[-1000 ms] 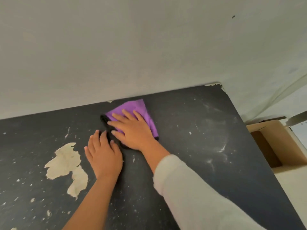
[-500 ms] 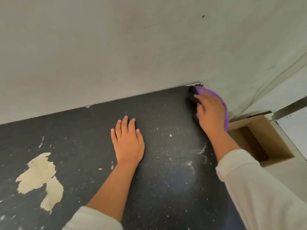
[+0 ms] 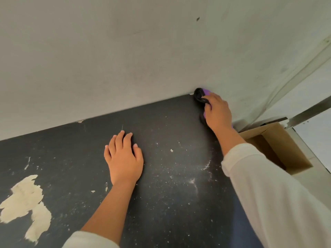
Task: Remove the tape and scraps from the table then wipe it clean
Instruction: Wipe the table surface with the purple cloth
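Note:
A black table [image 3: 71,158] with white specks and dust reaches back to a grey wall. My right hand [image 3: 217,111] presses a purple and black cloth [image 3: 199,95] onto the table's far right corner, against the wall; the hand hides most of the cloth. My left hand [image 3: 124,158] lies flat on the table's middle, palm down, fingers together, holding nothing. A small white scrap [image 3: 171,150] lies between the hands. A streak of white dust [image 3: 206,166] sits near my right sleeve.
A large beige patch [image 3: 23,199] where the surface is peeled or pasted over marks the table's left. An open cardboard box [image 3: 279,149] stands below the table's right edge. The grey wall [image 3: 125,59] closes off the far side.
My right hand swept the cloth from the table's middle back edge rightward to the far right corner. My left hand shifted right and now rests flat.

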